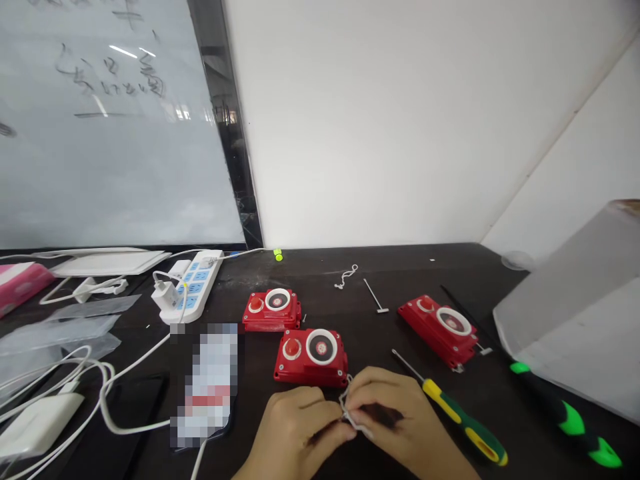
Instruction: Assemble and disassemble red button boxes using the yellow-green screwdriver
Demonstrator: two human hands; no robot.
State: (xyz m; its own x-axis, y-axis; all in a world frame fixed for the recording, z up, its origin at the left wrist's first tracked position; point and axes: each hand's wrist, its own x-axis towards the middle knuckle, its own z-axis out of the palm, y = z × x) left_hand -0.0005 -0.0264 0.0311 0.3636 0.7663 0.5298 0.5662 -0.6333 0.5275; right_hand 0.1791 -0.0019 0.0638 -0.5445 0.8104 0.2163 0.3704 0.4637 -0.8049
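Far left, a white power strip (195, 287) stands beside a pixelated, unreadable label on a packet (207, 380); no writing there can be read. Farther right, the left hand (295, 433) and right hand (395, 413) grip closely, their fingertips pinching a thin twisted wire (351, 415) that rises in a small loop toward the corner of a red push-button box (310, 360) just above. A yellow-and-green screwdriver (463, 420) lies just beside the right hand, below another red push-button box (437, 330).
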